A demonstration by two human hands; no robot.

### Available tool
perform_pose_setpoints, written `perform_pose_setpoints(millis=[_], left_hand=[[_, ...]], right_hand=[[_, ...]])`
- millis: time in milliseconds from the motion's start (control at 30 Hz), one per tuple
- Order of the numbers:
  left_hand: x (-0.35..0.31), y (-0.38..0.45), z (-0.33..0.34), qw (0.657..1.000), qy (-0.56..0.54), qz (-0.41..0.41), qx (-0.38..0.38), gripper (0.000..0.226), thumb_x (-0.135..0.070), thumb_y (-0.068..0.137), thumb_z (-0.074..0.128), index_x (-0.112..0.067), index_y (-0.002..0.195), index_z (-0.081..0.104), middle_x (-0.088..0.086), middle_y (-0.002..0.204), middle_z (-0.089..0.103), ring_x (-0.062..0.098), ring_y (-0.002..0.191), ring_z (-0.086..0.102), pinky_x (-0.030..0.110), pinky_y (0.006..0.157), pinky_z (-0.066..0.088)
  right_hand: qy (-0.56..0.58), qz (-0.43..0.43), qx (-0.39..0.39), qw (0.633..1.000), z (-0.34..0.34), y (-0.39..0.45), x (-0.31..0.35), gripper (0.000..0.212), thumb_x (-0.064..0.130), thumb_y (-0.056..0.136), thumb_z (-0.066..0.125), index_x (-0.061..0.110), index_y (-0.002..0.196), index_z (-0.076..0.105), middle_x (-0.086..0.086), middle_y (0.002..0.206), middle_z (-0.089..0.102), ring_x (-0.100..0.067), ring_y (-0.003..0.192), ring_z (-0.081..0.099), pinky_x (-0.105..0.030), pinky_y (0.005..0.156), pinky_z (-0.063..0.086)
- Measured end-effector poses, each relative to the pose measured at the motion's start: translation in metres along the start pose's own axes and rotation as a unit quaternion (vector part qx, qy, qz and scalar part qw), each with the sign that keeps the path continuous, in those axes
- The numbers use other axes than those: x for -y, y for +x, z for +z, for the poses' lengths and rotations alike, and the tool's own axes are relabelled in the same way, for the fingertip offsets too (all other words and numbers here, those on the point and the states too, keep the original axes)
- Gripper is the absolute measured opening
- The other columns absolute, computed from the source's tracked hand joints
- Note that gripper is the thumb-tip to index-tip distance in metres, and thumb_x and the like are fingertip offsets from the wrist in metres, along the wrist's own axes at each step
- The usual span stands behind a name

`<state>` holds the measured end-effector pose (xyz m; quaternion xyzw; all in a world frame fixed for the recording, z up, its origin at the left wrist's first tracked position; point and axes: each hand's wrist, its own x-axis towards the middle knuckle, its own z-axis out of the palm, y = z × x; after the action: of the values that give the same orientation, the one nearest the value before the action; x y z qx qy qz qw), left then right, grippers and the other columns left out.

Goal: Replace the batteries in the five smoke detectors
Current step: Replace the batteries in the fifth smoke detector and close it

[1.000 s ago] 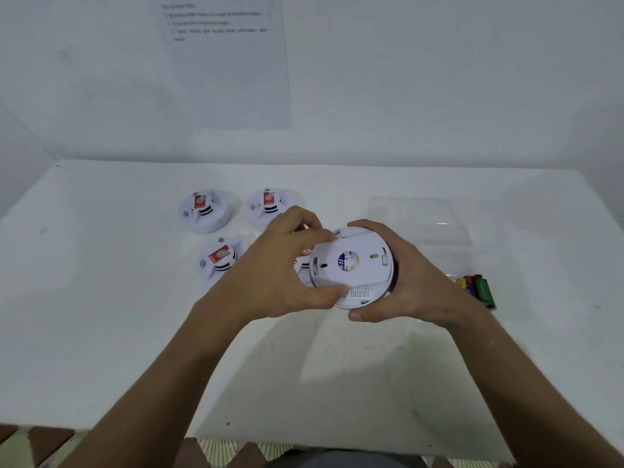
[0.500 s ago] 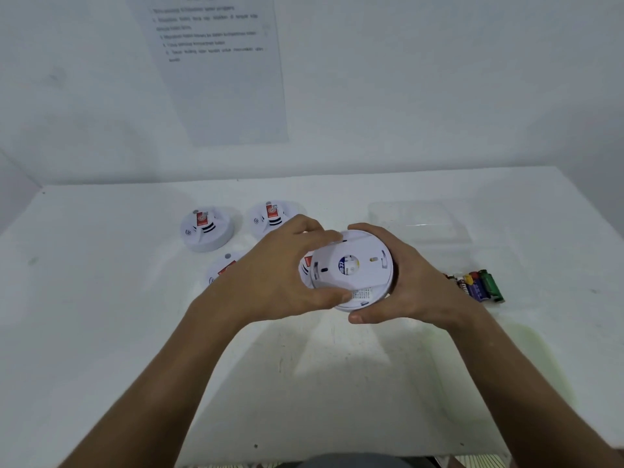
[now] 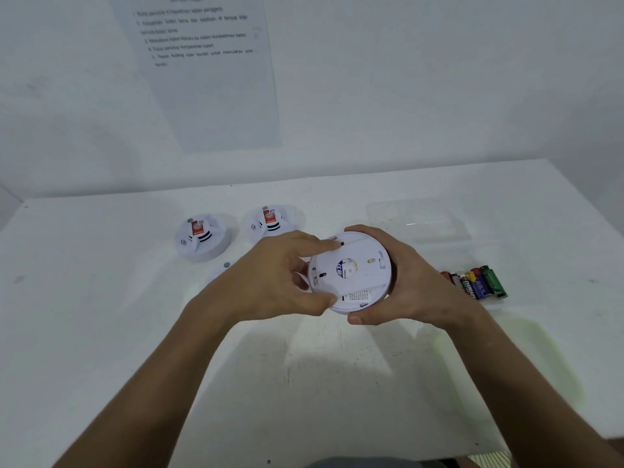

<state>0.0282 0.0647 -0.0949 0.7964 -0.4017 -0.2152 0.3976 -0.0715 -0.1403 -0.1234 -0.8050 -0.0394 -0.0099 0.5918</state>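
Head view. The smoke detector [image 3: 349, 273] is held above the worktop [image 3: 320, 383], back plate facing the camera, near the centre of the view. The left hand [image 3: 270, 282] grips its left rim, with a finger laid across the top edge and the thumb on the lower edge. The right hand [image 3: 401, 282] wraps the right rim, fingers curled over the top and thumb under the bottom. Both hands are closed on the unit; neither is free.

Two more detectors [image 3: 202, 238] [image 3: 270, 222] lie face up behind the left hand. A further unit shows only as a sliver beside the left wrist. The batteries [image 3: 476, 282] lie in a row to the right, just beside the right wrist.

Probable hazards:
- Opposing twist with uneven grip: the back plate may release suddenly and the unit drop onto the worktop.
- Excess force may break the plate's locking tabs.
- The right forearm, if lowered, may scatter the batteries, so that old and new cells get mixed.
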Motion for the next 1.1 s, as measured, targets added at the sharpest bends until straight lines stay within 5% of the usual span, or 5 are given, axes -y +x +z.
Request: perform_pose_setpoints(millis=[367, 567, 767, 967, 1100], left_hand=[[0.009, 0.005, -0.007, 0.999, -0.045, 0.023, -0.015, 0.070, -0.014, 0.065, 0.086, -0.030, 0.127, 0.059, -0.005, 0.110, 0.065, 0.012, 0.086, 0.070, 0.023, 0.062, 0.055], [0.013, 0.008, -0.006, 0.988, -0.138, 0.024, -0.060, 0.081, -0.036, 0.063, 0.082, -0.031, 0.136, 0.048, -0.013, 0.118, 0.063, 0.021, 0.094, 0.066, 0.029, 0.072, 0.057], [0.017, 0.004, -0.005, 0.951, -0.304, 0.050, -0.033, 0.069, -0.007, 0.072, 0.073, -0.019, 0.135, 0.048, 0.007, 0.127, 0.062, 0.029, 0.106, 0.065, 0.032, 0.085, 0.054], [0.024, 0.004, 0.004, 0.995, -0.094, 0.005, -0.029, 0.081, -0.043, 0.062, 0.083, -0.040, 0.135, 0.047, -0.017, 0.129, 0.057, 0.011, 0.113, 0.059, 0.029, 0.087, 0.054], [0.016, 0.004, 0.012, 0.991, -0.135, 0.015, 0.009, 0.086, -0.021, 0.066, 0.088, -0.033, 0.140, 0.044, -0.013, 0.116, 0.066, 0.016, 0.099, 0.065, 0.024, 0.078, 0.054]], right_hand=[[0.031, 0.004, 0.021, 0.999, -0.002, 0.007, -0.005, 0.094, 0.001, 0.053, 0.090, 0.028, 0.134, 0.049, 0.010, 0.129, 0.061, -0.009, 0.121, 0.058, -0.021, 0.092, 0.052], [-0.180, -0.016, -0.023, 0.983, -0.008, 0.015, -0.008, 0.096, 0.040, 0.049, 0.088, 0.056, 0.126, 0.033, 0.014, 0.126, 0.038, -0.008, 0.120, 0.043, -0.021, 0.088, 0.047], [-0.151, -0.010, 0.027, 0.988, -0.012, 0.013, -0.011, 0.105, 0.021, 0.058, 0.087, 0.041, 0.142, 0.028, 0.016, 0.133, 0.039, -0.006, 0.121, 0.047, -0.018, 0.092, 0.047], [0.049, -0.009, 0.014, 0.999, -0.012, 0.007, -0.012, 0.098, -0.005, 0.057, 0.085, 0.018, 0.137, 0.033, 0.008, 0.127, 0.053, -0.014, 0.120, 0.058, -0.028, 0.088, 0.055], [0.075, -0.008, 0.014, 0.997, -0.006, 0.003, -0.015, 0.097, -0.008, 0.058, 0.084, 0.018, 0.138, 0.035, 0.011, 0.131, 0.055, -0.016, 0.126, 0.054, -0.026, 0.092, 0.053]])
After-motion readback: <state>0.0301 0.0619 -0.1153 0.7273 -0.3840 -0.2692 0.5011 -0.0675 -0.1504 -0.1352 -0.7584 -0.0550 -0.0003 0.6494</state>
